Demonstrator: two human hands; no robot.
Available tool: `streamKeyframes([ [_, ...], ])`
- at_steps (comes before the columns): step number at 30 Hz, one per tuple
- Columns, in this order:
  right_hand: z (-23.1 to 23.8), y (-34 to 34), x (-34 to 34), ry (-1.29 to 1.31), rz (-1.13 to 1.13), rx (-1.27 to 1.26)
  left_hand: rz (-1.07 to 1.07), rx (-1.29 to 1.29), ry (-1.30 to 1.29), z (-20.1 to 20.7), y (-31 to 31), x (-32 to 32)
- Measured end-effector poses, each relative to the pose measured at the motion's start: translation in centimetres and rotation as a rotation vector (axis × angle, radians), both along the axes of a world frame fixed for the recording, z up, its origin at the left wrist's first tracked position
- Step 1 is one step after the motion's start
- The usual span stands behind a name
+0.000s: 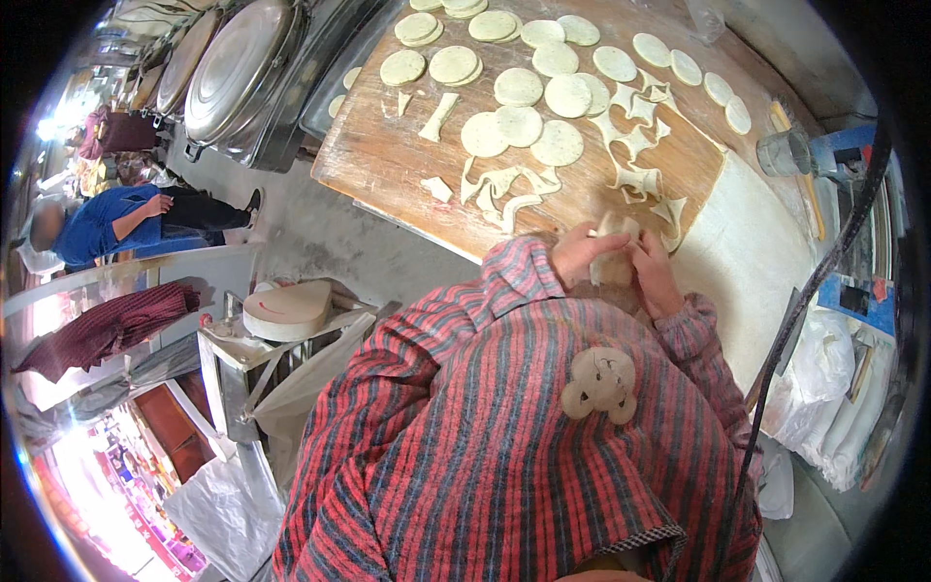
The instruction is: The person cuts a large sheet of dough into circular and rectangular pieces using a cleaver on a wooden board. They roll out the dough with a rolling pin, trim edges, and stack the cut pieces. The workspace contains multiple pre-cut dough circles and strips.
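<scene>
Close to my body at the front edge of the wooden board, both hands meet on a pale, soft piece of dough. My left hand grips it from the left with bent fingers. On its other side, my right hand pinches it, the fingertips partly hidden. Just beyond lie strips of dough trimmings and a netlike dough scrap with round cut-outs. Farther back, flat dough rounds are spread over the floured board, some stacked or overlapping.
A white sheet-like surface adjoins the board on the right, with a metal cup beyond it. A black cable crosses the right side. Large metal lids stand at the far left. A person in blue is farther off.
</scene>
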State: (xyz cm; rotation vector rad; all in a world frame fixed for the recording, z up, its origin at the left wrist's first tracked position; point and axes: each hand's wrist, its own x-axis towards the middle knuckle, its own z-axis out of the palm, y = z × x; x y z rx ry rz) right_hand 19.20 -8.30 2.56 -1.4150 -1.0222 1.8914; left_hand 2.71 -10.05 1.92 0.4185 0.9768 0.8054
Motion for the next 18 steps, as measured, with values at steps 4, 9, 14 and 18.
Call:
streamKeyframes([
  [4,5.1,2.6,-8.5,-0.006,0.276,0.214,0.356,0.071,-0.182,3.5,0.9,-7.2],
  [9,4.1,4.5,-17.5,-0.014,0.418,0.811,0.471,0.301,0.097,3.2,1.9,-22.1],
  [14,0.4,4.3,-21.2,-0.449,0.869,1.408,0.375,0.300,1.092,-0.6,3.6,-32.5],
  [18,-2.2,3.9,-20.0,-0.460,0.986,1.494,0.213,0.659,1.764,-1.3,5.0,-31.2],
])
